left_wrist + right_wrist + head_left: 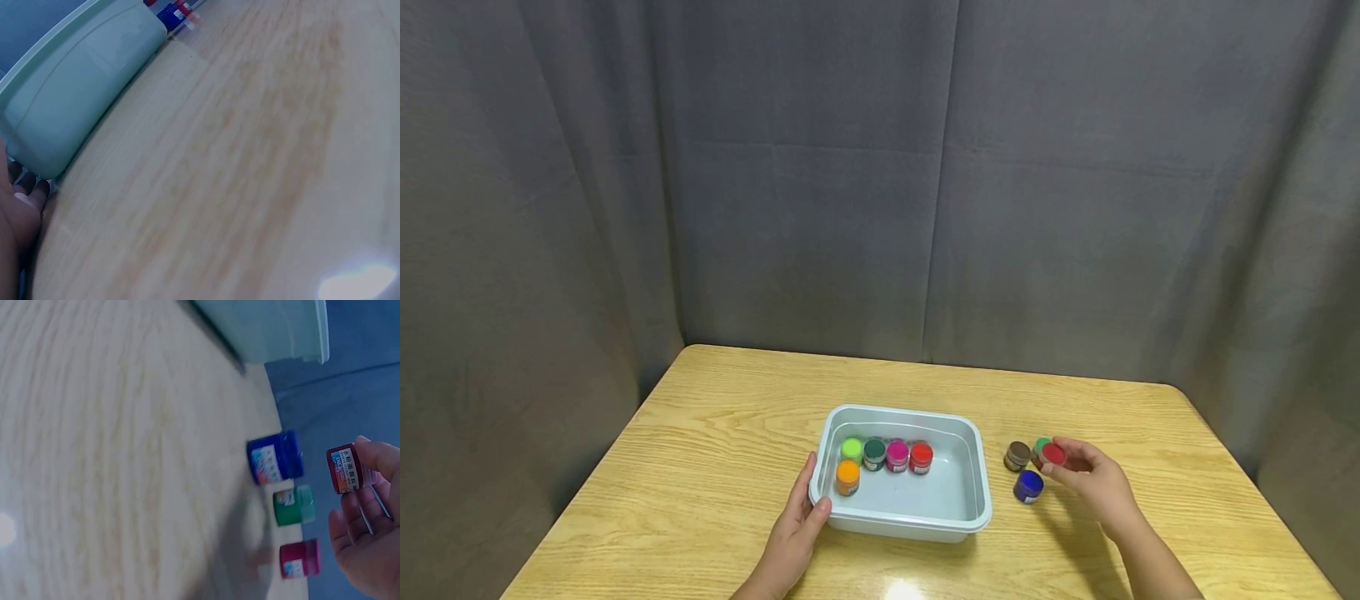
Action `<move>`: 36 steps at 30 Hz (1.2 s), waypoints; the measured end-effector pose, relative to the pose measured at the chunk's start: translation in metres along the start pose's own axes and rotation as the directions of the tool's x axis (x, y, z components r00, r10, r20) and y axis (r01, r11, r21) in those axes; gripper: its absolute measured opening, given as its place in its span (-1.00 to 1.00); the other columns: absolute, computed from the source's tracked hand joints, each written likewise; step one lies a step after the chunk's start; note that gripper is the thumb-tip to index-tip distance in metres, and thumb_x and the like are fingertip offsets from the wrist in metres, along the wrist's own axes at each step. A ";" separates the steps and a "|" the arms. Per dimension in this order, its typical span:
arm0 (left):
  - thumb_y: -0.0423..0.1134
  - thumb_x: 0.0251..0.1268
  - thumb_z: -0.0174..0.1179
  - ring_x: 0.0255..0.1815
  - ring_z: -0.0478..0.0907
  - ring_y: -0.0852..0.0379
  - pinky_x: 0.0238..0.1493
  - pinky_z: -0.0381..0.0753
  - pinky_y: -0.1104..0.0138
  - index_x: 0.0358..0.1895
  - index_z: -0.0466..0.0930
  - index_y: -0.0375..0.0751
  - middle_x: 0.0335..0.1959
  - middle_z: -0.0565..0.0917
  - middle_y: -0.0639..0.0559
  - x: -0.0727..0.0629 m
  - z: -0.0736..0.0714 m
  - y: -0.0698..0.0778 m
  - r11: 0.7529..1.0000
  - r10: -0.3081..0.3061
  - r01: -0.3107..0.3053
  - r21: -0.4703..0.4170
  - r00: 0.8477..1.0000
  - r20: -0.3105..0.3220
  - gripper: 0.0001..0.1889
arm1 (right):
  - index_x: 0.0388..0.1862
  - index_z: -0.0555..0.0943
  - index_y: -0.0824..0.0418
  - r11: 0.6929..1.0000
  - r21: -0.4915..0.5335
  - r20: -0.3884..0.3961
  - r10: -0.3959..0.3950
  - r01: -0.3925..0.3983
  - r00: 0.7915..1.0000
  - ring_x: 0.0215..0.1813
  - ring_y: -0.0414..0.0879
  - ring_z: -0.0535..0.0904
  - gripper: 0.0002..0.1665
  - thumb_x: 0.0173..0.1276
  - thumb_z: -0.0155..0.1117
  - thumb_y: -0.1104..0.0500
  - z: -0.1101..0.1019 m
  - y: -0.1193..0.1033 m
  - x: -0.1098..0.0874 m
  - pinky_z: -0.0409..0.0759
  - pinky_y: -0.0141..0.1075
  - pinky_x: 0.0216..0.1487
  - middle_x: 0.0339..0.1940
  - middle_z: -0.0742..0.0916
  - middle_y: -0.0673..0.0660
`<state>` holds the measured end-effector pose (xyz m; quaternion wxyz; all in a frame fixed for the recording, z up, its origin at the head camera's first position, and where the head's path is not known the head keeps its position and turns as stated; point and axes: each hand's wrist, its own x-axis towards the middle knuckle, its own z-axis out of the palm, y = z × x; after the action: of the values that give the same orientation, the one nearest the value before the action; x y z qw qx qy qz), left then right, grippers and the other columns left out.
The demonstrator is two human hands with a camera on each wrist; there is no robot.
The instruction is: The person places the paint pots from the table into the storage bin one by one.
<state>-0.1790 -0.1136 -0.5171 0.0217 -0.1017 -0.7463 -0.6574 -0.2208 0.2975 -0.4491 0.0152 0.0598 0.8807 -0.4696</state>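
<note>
My left hand [793,527] grips the near left corner of a pale plastic tub [910,527], thumb at the front and fingers along the left side. Inside stand light green [852,450], dark green [874,454], magenta [897,456], red [921,457] and orange [847,477] paint jars. Right of the tub, my right hand [1099,483] pinches a dark red paint jar [344,469] between thumb and fingers, raised off the table. Near it stand brown [1017,456], blue [1028,486] and green [292,505] paint jars. A crimson jar [299,559] shows in the right wrist view.
A wooden table [700,467] with rounded back corners bears everything. Grey curtains [805,192] hang behind it and along both sides. Light glares off the table's front [902,590].
</note>
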 end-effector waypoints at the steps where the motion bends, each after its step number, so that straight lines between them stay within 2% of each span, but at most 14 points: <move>1: -0.21 0.59 -0.11 0.58 -0.12 -0.19 0.30 0.08 0.68 0.59 -0.18 -0.19 0.62 -0.15 -0.20 0.000 0.000 0.000 1.000 0.001 -0.001 0.000 1.000 0.001 -0.34 | 0.40 0.36 0.30 1.000 0.014 0.006 -0.005 0.005 1.000 0.03 -0.20 0.47 -0.21 0.32 0.36 -0.04 0.001 -0.003 -0.001 0.56 -0.50 -0.10 0.18 0.58 0.22; 5: -0.21 0.59 -0.12 0.58 -0.12 -0.22 0.32 0.10 0.65 0.59 -0.19 -0.20 0.62 -0.15 -0.22 -0.001 0.000 0.000 1.000 0.012 -0.012 0.001 1.000 0.003 -0.34 | 0.39 0.37 0.28 0.998 0.049 0.005 -0.029 0.028 1.000 0.00 -0.23 0.51 -0.23 0.31 0.38 -0.02 0.005 -0.015 -0.001 0.58 -0.52 -0.09 0.20 0.59 0.23; 9: -0.22 0.58 -0.12 0.57 -0.11 -0.25 0.33 0.12 0.63 0.59 -0.17 -0.20 0.62 -0.14 -0.23 -0.001 0.001 0.000 1.000 0.020 -0.020 0.006 1.000 0.001 -0.35 | 0.36 0.41 0.27 0.997 0.057 0.004 -0.058 0.058 0.998 -0.01 -0.18 0.51 -0.25 0.28 0.40 -0.01 0.009 -0.027 0.000 0.57 -0.45 -0.09 0.13 0.61 0.20; 13: -0.23 0.58 -0.12 0.57 -0.13 -0.24 0.31 0.11 0.66 0.59 -0.17 -0.19 0.62 -0.15 -0.23 -0.001 0.001 0.001 1.000 0.023 -0.023 -0.008 1.000 0.004 -0.35 | 0.36 0.42 0.26 0.994 0.065 0.032 -0.087 0.085 0.996 0.04 -0.13 0.50 -0.27 0.29 0.40 0.00 0.013 -0.040 0.000 0.54 -0.38 -0.06 0.10 0.62 0.20; 17: -0.23 0.59 -0.12 0.57 -0.15 -0.25 0.29 0.09 0.68 0.59 -0.18 -0.19 0.62 -0.17 -0.24 -0.001 0.000 0.002 0.999 0.030 -0.030 -0.015 0.999 0.012 -0.35 | 0.36 0.42 0.25 0.991 0.091 0.057 -0.104 0.099 0.993 0.05 -0.12 0.53 -0.27 0.28 0.41 0.03 0.019 -0.053 0.001 0.58 -0.43 -0.03 0.10 0.63 0.21; 21: -0.23 0.59 -0.12 0.58 -0.16 -0.23 0.29 0.09 0.68 0.59 -0.18 -0.17 0.62 -0.17 -0.23 -0.001 -0.001 0.003 1.000 0.023 -0.023 -0.016 1.000 0.015 -0.34 | 0.35 0.45 0.26 0.985 0.112 0.071 -0.141 0.133 0.987 0.09 -0.05 0.55 -0.28 0.25 0.43 0.06 0.028 -0.065 0.002 0.63 -0.45 -0.07 0.11 0.65 0.24; 26: -0.22 0.59 -0.12 0.58 -0.16 -0.22 0.30 0.10 0.67 0.59 -0.19 -0.16 0.62 -0.17 -0.22 -0.001 -0.001 0.004 1.000 0.013 -0.013 -0.021 1.000 0.020 -0.34 | 0.34 0.47 0.21 0.980 0.118 0.105 -0.172 0.159 0.979 0.16 0.05 0.55 -0.28 0.24 0.45 0.04 0.041 -0.079 0.001 0.68 -0.32 -0.04 0.12 0.65 0.23; 30: -0.21 0.59 -0.12 0.58 -0.15 -0.24 0.35 0.12 0.58 0.59 -0.19 -0.15 0.62 -0.17 -0.21 -0.001 -0.001 0.003 1.000 0.008 -0.007 -0.014 1.000 0.020 -0.34 | 0.30 0.51 0.20 0.978 0.112 0.124 -0.188 0.174 0.974 0.13 0.04 0.57 -0.32 0.23 0.46 0.05 0.052 -0.087 0.002 0.69 -0.24 0.00 0.10 0.67 0.20; 36: -0.20 0.59 -0.12 0.58 -0.15 -0.24 0.35 0.15 0.59 0.59 -0.20 -0.16 0.62 -0.18 -0.21 -0.001 -0.001 0.002 1.000 -0.002 0.002 -0.016 1.000 0.018 -0.34 | 0.23 0.57 0.23 0.973 0.156 0.162 -0.196 0.171 0.967 0.07 -0.02 0.57 -0.38 0.18 0.49 0.12 0.072 -0.099 0.003 0.69 -0.32 -0.03 0.05 0.70 0.17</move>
<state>-0.1780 -0.1139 -0.5149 0.0136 -0.1070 -0.7414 -0.6623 -0.2378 0.1839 -0.4079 0.0450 -0.0627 0.8422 -0.5335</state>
